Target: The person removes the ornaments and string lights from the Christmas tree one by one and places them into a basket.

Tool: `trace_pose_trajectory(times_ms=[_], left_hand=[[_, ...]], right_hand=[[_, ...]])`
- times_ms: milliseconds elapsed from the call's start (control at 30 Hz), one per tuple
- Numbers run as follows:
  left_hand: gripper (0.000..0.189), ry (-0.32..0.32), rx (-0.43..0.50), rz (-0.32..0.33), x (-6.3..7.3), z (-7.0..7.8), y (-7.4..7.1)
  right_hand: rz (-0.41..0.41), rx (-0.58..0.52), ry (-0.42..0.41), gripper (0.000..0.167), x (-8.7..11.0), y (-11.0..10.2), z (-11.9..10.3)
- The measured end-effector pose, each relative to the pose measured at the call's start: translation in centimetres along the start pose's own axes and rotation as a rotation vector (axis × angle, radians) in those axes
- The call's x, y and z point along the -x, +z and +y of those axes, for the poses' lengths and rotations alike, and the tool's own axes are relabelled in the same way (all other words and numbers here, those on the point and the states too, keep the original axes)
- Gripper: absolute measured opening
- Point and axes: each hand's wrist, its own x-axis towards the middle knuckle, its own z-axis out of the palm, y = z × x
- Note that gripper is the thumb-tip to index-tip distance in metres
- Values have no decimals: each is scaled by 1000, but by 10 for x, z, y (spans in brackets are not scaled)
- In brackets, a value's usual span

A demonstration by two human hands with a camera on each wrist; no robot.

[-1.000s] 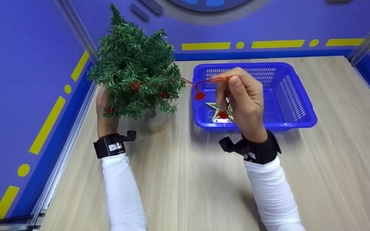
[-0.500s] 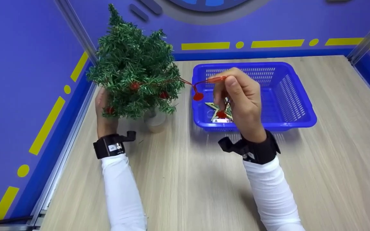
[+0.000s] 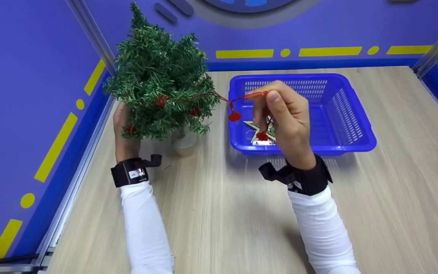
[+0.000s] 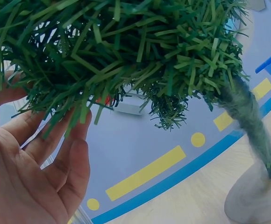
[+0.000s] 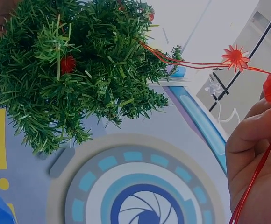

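Observation:
A small artificial Christmas tree (image 3: 158,76) stands on a round pale base (image 3: 184,144) at the left. My left hand (image 3: 124,146) is beneath its left branches. In the left wrist view the fingers (image 4: 79,163) bend loosely and their tips reach into the foliage. My right hand (image 3: 293,121) pinches a thin red garland (image 3: 256,95) between thumb and forefinger, above the basket. The garland runs to the tree, with a red spiky flower (image 5: 235,59) on the strand. Several red ornaments (image 3: 161,101) sit among the branches. Another red ornament (image 3: 262,136) hangs below the right hand.
A blue perforated plastic basket (image 3: 356,114) stands right of the tree, with a gold-edged star (image 3: 250,125) lying inside. Blue panels with yellow marks (image 3: 245,54) border the wooden table (image 3: 226,213) at the back and sides.
The right hand has shifted slightly left with the garland during the second. The left hand and tree stay almost still.

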Motion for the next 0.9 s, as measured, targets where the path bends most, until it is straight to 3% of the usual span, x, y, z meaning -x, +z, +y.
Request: trace_pose_trajectory(times_ms=[133,300,367,900], left_hand=[[50,-39,48,51,-1,2,1],[51,-33,71,39,-1,2,1],[54,-12,48,-4,0,0,0],[49,38,-23,2,0,-1,4]], right_hand=[[4,8,-7,52,0,0,0],[2,17,-10,52,0,0,1],[1,22,-9,52,0,0,1],[-24,58,3,53,1,-1,1]])
